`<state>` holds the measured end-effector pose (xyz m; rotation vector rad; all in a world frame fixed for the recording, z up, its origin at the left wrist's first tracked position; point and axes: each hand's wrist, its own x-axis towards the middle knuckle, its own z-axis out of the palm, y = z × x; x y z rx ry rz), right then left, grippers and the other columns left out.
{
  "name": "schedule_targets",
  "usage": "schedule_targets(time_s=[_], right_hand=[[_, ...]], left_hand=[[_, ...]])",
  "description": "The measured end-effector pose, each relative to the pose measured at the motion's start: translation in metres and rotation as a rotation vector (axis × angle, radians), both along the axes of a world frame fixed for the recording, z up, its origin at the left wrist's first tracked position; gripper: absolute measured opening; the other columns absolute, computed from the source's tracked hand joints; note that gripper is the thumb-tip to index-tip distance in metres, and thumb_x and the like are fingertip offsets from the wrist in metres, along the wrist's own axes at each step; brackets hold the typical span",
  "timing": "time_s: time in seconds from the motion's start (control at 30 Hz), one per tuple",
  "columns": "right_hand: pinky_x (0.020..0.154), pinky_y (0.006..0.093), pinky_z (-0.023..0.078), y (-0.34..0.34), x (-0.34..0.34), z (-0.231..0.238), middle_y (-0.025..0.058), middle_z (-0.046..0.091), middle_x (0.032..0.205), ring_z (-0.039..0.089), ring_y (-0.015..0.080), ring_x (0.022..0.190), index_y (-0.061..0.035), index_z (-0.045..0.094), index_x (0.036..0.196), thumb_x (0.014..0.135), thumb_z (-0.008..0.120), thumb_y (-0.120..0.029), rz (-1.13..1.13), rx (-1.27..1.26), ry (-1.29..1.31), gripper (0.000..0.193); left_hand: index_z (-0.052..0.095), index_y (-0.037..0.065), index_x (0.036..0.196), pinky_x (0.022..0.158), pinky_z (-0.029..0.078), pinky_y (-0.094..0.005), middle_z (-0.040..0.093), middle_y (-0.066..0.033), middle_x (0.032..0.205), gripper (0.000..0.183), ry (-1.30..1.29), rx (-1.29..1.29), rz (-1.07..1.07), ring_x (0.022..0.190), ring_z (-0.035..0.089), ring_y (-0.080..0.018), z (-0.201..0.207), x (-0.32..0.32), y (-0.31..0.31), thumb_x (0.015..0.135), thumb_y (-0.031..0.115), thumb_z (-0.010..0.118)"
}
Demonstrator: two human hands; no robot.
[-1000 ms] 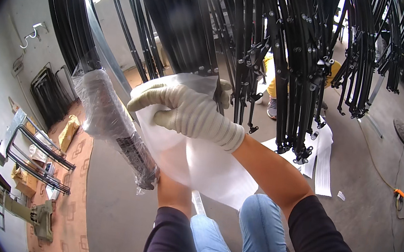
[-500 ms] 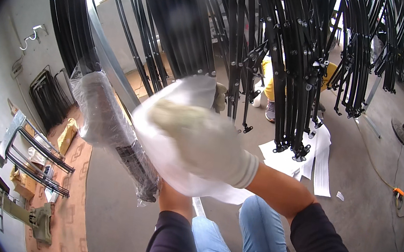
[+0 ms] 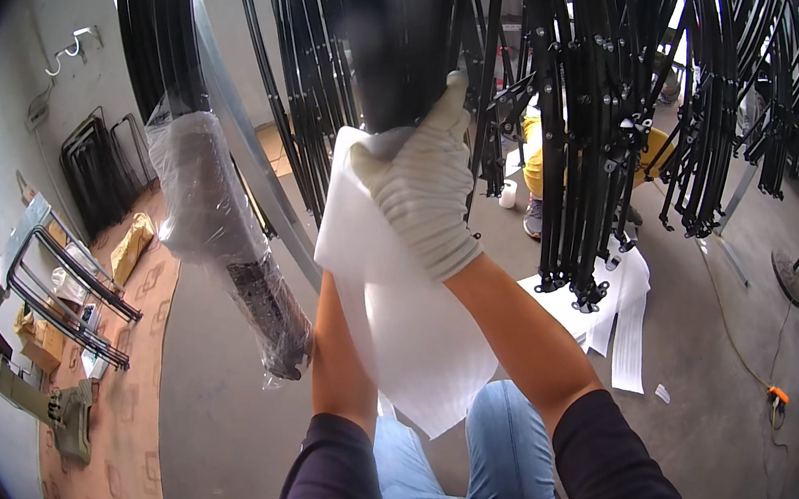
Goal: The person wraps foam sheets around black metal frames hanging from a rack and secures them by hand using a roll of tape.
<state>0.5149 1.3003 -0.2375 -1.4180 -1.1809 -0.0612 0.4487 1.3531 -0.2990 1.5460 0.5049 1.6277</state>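
My right hand (image 3: 432, 189), in a white knit glove, grips a white foam sheet (image 3: 401, 320) against the lower end of a bundle of black metal tubes (image 3: 389, 49). Its fingers reach up the right side of the bundle, and the thumb side presses on the sheet's top edge. Below, the sheet hangs loose down to my knees. My left forearm (image 3: 336, 361) rises behind the sheet, which hides the left hand. Just left hangs another black tube bundle, its lower end covered in clear plastic wrap (image 3: 213, 187).
More black tube frames (image 3: 572, 141) hang to the right; behind them crouches a person in yellow (image 3: 652, 156). White foam sheets (image 3: 626, 317) lie on the floor. A cable with an orange connector (image 3: 777, 396) runs at right. Cardboard boxes (image 3: 39, 340) stand by the left wall.
My right hand has moved up and right, from across the foam sheet onto the tube bundle. The sheet, spread sideways before, now hangs downward from the bundle's end.
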Motion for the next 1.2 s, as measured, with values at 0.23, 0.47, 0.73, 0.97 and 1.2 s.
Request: schedule_targets(time_s=[0.23, 0.47, 0.73, 0.97, 1.2], right_hand=[[0.081, 0.0394, 0.045, 0.009, 0.012, -0.009, 0.0244, 0.037, 0.109, 0.050, 0.0367, 0.094, -0.0028, 0.002, 0.128, 0.063, 0.066, -0.020, 0.004, 0.172, -0.026, 0.093], [0.075, 0.0410, 0.044, 0.007, 0.015, -0.010, 0.0241, 0.039, 0.102, 0.052, 0.0347, 0.085, -0.0002, 0.002, 0.127, 0.064, 0.065, -0.019, -0.009, 0.316, -0.112, 0.091], [0.071, 0.0388, 0.046, 0.017, 0.034, -0.016, 0.0209, 0.045, 0.096, 0.054, 0.0319, 0.079, -0.0042, 0.000, 0.128, 0.062, 0.066, -0.015, 0.032, 0.184, -0.030, 0.094], [0.076, 0.0359, 0.045, 0.000, 0.007, -0.002, 0.0180, 0.047, 0.094, 0.054, 0.0276, 0.081, -0.0068, 0.004, 0.127, 0.062, 0.067, -0.014, 0.059, 0.135, -0.010, 0.091], [0.081, 0.0256, 0.040, -0.004, 0.028, -0.041, 0.0087, 0.051, 0.101, 0.049, 0.0120, 0.089, -0.0032, 0.032, 0.120, 0.076, 0.057, -0.012, 0.766, 0.505, 0.361, 0.051]], left_hand=[[0.045, -0.006, 0.108, 0.080, 0.043, -0.0296, 0.046, -0.0109, 0.113, 0.031, -0.026, 0.117, 0.347, 0.095, 0.051, -0.0210, -0.015, -0.005, -0.039, 0.084, 0.013, 0.040], [0.045, -0.006, 0.106, 0.080, 0.044, -0.0338, 0.047, -0.0113, 0.112, 0.029, 0.329, 0.189, 0.687, 0.094, 0.052, -0.0229, -0.068, -0.021, -0.196, 0.082, 0.011, 0.043], [0.034, 0.002, 0.123, 0.092, 0.031, -0.0343, 0.044, -0.0166, 0.113, 0.045, 0.430, 0.036, 0.535, 0.105, 0.043, -0.0283, -0.028, 0.019, -0.106, 0.090, 0.033, 0.036], [0.042, 0.001, 0.118, 0.081, 0.041, -0.0193, 0.051, -0.0085, 0.110, 0.039, -0.116, -0.089, 0.066, 0.098, 0.049, -0.0118, 0.038, -0.008, -0.024, 0.089, 0.028, 0.041], [0.041, 0.005, 0.115, 0.081, 0.045, -0.0208, 0.055, -0.0065, 0.100, 0.037, -0.074, -0.021, -0.079, 0.090, 0.054, -0.0123, 0.028, -0.014, -0.018, 0.081, 0.009, 0.056]])
